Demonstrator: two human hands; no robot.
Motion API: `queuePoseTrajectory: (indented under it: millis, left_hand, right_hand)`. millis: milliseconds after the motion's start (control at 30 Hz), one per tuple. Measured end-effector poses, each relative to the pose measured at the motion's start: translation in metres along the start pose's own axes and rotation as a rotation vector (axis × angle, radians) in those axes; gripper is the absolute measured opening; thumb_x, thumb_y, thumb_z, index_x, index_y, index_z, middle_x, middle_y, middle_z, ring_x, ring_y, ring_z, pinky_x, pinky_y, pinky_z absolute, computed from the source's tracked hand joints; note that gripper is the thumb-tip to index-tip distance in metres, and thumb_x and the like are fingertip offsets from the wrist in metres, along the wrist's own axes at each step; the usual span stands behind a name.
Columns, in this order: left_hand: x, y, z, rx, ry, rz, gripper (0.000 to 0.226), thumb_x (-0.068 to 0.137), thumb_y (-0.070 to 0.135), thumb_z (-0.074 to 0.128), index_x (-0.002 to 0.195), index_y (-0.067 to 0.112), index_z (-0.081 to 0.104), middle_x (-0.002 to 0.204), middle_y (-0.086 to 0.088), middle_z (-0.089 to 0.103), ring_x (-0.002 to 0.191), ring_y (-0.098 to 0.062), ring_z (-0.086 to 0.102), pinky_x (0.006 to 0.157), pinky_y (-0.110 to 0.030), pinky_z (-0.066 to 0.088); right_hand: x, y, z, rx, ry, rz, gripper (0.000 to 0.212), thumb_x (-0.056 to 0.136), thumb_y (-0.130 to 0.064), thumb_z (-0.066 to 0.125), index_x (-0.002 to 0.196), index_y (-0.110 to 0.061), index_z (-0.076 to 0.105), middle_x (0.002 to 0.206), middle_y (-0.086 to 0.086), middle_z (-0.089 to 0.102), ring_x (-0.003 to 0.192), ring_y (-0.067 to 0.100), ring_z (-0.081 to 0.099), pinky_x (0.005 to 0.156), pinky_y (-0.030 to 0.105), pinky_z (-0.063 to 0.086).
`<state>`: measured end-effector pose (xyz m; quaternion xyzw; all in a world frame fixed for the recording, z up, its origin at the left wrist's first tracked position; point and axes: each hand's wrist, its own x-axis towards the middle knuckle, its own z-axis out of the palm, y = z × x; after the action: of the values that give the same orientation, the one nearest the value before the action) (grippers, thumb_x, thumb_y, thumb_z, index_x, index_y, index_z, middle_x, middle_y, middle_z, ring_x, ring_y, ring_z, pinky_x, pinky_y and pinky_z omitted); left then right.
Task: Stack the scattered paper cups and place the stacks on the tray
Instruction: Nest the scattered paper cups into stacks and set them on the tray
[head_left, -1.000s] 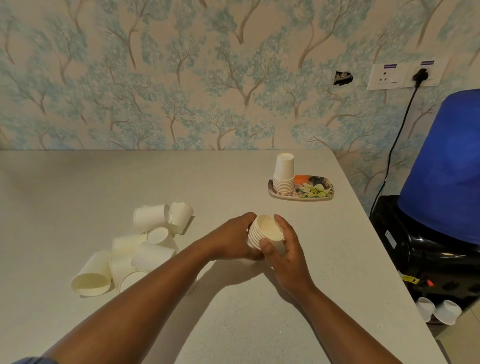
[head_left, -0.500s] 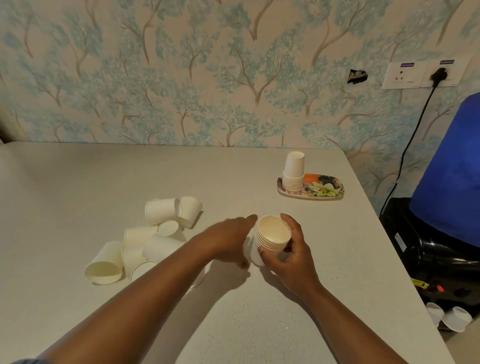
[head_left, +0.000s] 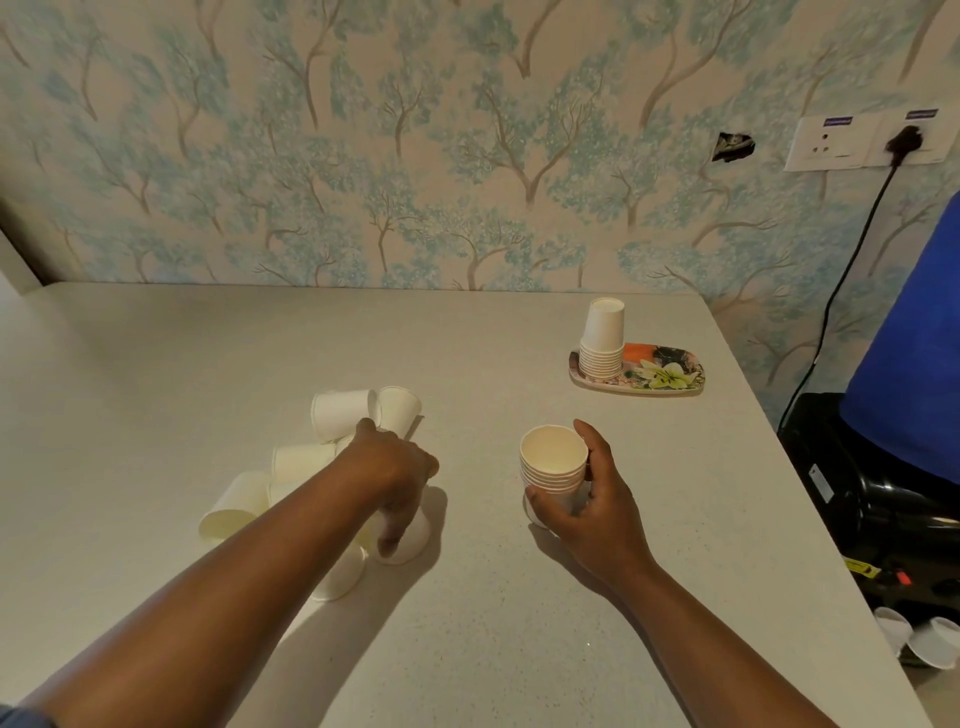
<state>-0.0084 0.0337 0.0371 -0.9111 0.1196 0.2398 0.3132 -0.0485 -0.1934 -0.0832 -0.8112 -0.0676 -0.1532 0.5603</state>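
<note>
My right hand (head_left: 592, 499) grips a stack of white paper cups (head_left: 553, 462), mouth up, just above the table at centre right. My left hand (head_left: 395, 473) reaches down over a heap of loose white cups (head_left: 296, 462) lying on their sides, its fingers closing on one cup (head_left: 410, 538) at the heap's right edge. At the back right a flowered tray (head_left: 670, 376) carries an upside-down stack of cups (head_left: 602, 340) on its left end.
The pale table (head_left: 493, 623) ends at a patterned wall behind and drops off on the right. Beyond that edge stand a black machine (head_left: 872, 493) under a blue bottle (head_left: 914, 353), with two cups on the floor (head_left: 919, 636). A black cable hangs from a wall socket (head_left: 904, 140).
My left hand has let go of the stack and moved left and down onto a loose cup. My right hand now holds the stack alone, turned upright.
</note>
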Motion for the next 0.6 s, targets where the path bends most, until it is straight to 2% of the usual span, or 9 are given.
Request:
queuePoseTrajectory:
  millis: [67, 167, 233, 333, 467, 600]
  left_hand:
    - [0.001, 0.003, 0.003, -0.020, -0.012, 0.008, 0.087, 0.067, 0.039, 0.089, 0.139, 0.026, 0.042, 0.128, 0.001, 0.061, 0.117, -0.029, 0.056, 0.102, -0.046, 0.031]
    - [0.002, 0.003, 0.008, -0.165, -0.006, 0.037, 0.085, 0.076, 0.024, 0.085, 0.145, 0.027, 0.037, 0.131, -0.001, 0.058, 0.115, -0.030, 0.055, 0.087, -0.038, 0.031]
    - [0.001, 0.001, 0.012, -0.246, 0.035, 0.077, 0.085, 0.078, 0.021, 0.082, 0.148, 0.031, 0.035, 0.135, 0.001, 0.055, 0.112, -0.027, 0.054, 0.083, -0.036, 0.029]
    - [0.001, -0.003, 0.013, -0.331, 0.099, 0.118, 0.082, 0.080, 0.024, 0.081, 0.147, 0.034, 0.035, 0.139, 0.004, 0.050, 0.101, -0.021, 0.045, 0.082, -0.035, 0.028]
    - [0.007, 0.001, 0.014, -0.457, 0.218, 0.193, 0.075, 0.080, 0.033, 0.080, 0.143, 0.037, 0.039, 0.136, 0.008, 0.052, 0.100, -0.016, 0.043, 0.084, -0.033, 0.027]
    - [0.020, 0.013, 0.009, -0.697, 0.380, 0.314, 0.068, 0.078, 0.049, 0.080, 0.136, 0.037, 0.046, 0.133, 0.008, 0.056, 0.108, -0.014, 0.052, 0.090, -0.033, 0.043]
  right_hand:
    - [0.000, 0.000, 0.000, -0.004, -0.007, -0.001, 0.097, 0.072, -0.064, 0.073, 0.154, -0.038, 0.028, 0.150, -0.009, 0.050, 0.132, 0.015, 0.051, 0.104, 0.044, 0.054]
    - [0.000, 0.000, -0.001, -0.002, -0.012, 0.006, 0.097, 0.072, -0.065, 0.072, 0.154, -0.038, 0.028, 0.150, -0.007, 0.050, 0.133, 0.016, 0.051, 0.104, 0.046, 0.053]
    - [0.000, 0.000, -0.001, 0.001, -0.009, 0.010, 0.097, 0.072, -0.065, 0.073, 0.154, -0.038, 0.028, 0.150, -0.008, 0.050, 0.132, 0.015, 0.051, 0.104, 0.046, 0.053]
    - [0.000, 0.001, -0.001, 0.001, -0.005, 0.019, 0.097, 0.072, -0.065, 0.073, 0.154, -0.040, 0.027, 0.150, -0.010, 0.049, 0.132, 0.015, 0.051, 0.104, 0.045, 0.053]
    - [0.000, 0.001, -0.001, 0.002, -0.002, 0.024, 0.095, 0.073, -0.065, 0.074, 0.153, -0.043, 0.027, 0.148, -0.012, 0.050, 0.131, 0.013, 0.052, 0.103, 0.045, 0.054]
    - [0.000, 0.002, -0.001, -0.008, 0.012, 0.023, 0.096, 0.072, -0.065, 0.075, 0.153, -0.043, 0.027, 0.144, -0.016, 0.052, 0.129, 0.008, 0.052, 0.103, 0.041, 0.054]
